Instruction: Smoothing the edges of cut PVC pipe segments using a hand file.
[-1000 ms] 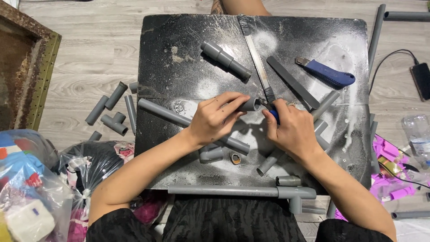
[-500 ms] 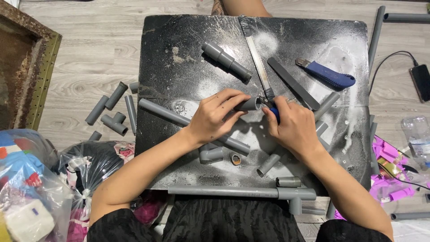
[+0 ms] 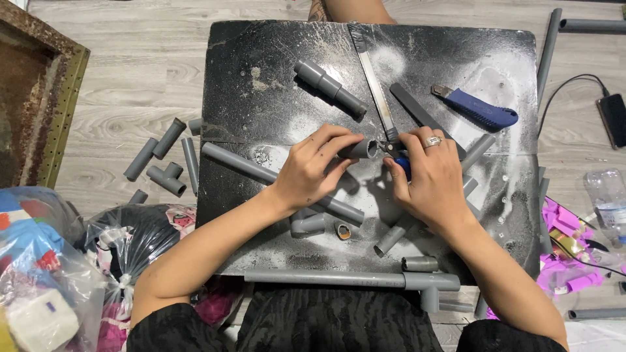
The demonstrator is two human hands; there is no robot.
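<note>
Left hand (image 3: 312, 171) grips short grey pipe (image 3: 362, 149); right hand (image 3: 427, 176) on saw (image 3: 378, 91).

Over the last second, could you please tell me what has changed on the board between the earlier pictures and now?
Almost nothing has visibly changed. The left hand still grips the short grey pipe piece, and the right hand still holds the blue-handled tool at its open end; neither has let go or taken up anything. The long grey pipe, the blue utility knife and the loose fittings lie where they were.
</note>
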